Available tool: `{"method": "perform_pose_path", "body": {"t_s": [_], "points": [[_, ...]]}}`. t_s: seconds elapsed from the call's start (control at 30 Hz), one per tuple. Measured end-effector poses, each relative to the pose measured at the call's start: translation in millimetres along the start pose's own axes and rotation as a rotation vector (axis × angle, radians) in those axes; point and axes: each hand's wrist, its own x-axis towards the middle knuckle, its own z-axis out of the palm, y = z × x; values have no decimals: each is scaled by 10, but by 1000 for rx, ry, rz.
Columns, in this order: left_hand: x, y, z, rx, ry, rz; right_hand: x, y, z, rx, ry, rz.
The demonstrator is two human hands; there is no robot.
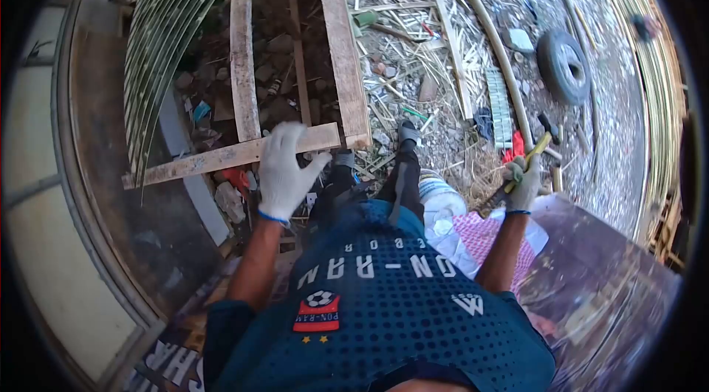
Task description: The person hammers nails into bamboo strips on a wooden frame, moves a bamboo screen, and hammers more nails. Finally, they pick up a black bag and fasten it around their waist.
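Observation:
My left hand point(284, 170), in a whitish glove with a blue cuff, rests over a wooden crosspiece point(199, 162) with its fingers apart. That crosspiece meets two long planks, a narrow one point(242, 60) and a wider one point(343, 45). On the right, my gloved right hand point(524, 181) is closed round the yellow handle of a hammer point(543, 142), whose dark head points up and away from me. Split bamboo strips point(166, 45) fan out at the upper left, reaching down to the crosspiece's left end.
A tire point(564, 67) lies at the right on littered gravel. Bamboo poles point(495, 45) and many split pieces are scattered ahead of my feet. A pink checked cloth point(487, 241) and a white sack point(441, 204) lie near my right arm. A framed panel point(59, 244) stands left.

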Motion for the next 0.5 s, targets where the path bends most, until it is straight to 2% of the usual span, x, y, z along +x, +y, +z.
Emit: {"method": "perform_pose_path", "body": {"t_s": [0.03, 0.1, 0.13, 0.17, 0.2, 0.23, 0.27, 0.3, 0.37, 0.4, 0.43, 0.5], "points": [[150, -67, -28, 226, 28, 227, -222, 147, 159, 35, 75, -27], [355, -178, 112, 422, -302, 231, -538, 600, 189, 24, 47, 8], [392, -368, 313, 481, -188, 431, -631, 1000, 98, -26, -22, 39], [461, -376, 370, 443, -278, 338, -851, 1322, 180, -190, -114, 47], [507, -363, 414, 404, -370, 242, -1230, 1314, 531, -193, -106, 344], [532, -369, 456, 367, -458, 144, -1441, 1465, 702, -289, -289, 509], [509, -448, 519, 376, -335, 270, -1567, 1533, 846, -121, -503, 821], [469, -465, 544, 363, -342, 282, -1584, 1727, 832, -402, -402, 617], [497, -482, 542, 342, -339, 301, -1418, 1515, 626, -223, -426, 698], [513, -446, 511, 372, -380, 284, -1413, 1423, 561, -335, -338, 440], [521, -437, 503, 365, -378, 282, -1332, 1248, 449, -170, -268, 470], [524, -453, 514, 349, -373, 282, -1203, 882, 376, 24, -65, 216]]}}
